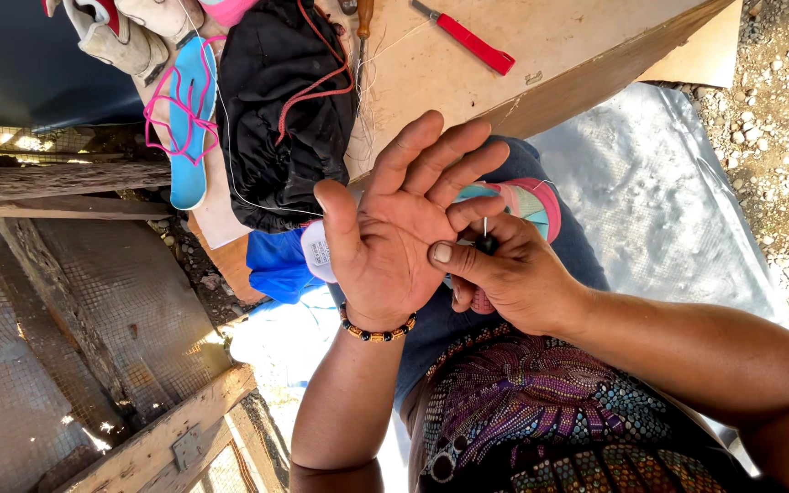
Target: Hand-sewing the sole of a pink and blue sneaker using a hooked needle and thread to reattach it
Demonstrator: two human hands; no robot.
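Note:
My left hand [385, 233] is held up with the palm toward me and the fingers spread; it holds nothing, and a beaded bracelet [376, 332] circles its wrist. My right hand [504, 274] touches the edge of that palm and pinches a small dark-handled needle tool [486, 239] whose thin metal tip points up. Behind both hands a shoe with a pink and teal toe [531, 201] lies on my lap, mostly hidden. A white rounded part [315, 251] shows beside my left thumb.
A wooden board [541, 46] carries a red-handled tool [472, 41], a black bag with a red cord [280, 110], a blue sandal with pink straps [189, 119] and worn white shoes [120, 36]. Blue cloth [276, 265] lies below the bag. Wire mesh and planks [75, 301] stand left, gravel [778, 137] right.

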